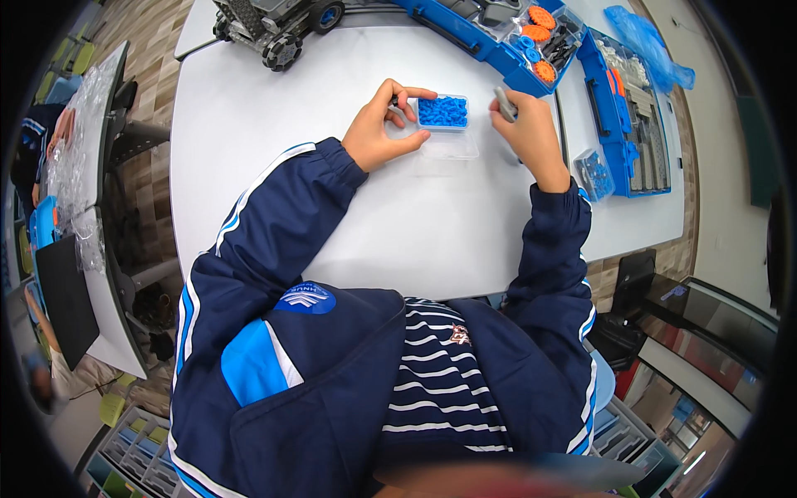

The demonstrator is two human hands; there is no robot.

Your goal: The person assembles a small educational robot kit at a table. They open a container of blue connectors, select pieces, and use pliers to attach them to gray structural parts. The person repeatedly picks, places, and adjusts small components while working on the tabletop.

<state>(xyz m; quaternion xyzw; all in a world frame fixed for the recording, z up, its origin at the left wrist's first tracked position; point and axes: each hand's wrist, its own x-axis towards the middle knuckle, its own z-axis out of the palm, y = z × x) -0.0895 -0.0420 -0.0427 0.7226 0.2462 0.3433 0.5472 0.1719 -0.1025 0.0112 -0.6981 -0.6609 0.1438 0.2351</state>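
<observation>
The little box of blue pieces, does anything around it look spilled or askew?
Nothing stands out: the blue pieces lie within the box, and I see none spilled beside it. The clear lid lies next to the box, toward the person.

On the table (374, 241) before you, the small box (462, 124) sits with pieces (443, 111) in it, your left hand (383, 124) at its left side. Your right hand (531, 137), with a part (505, 105) in it, is to the box's right. The lid (452, 148) lies on your side of the box. Beyond, a wheeled vehicle (278, 29) stands left and a case (490, 54) right, wheels (544, 17) in it. Farther right lie a second case (610, 108) and, behind it, a plastic bag (647, 50).
</observation>
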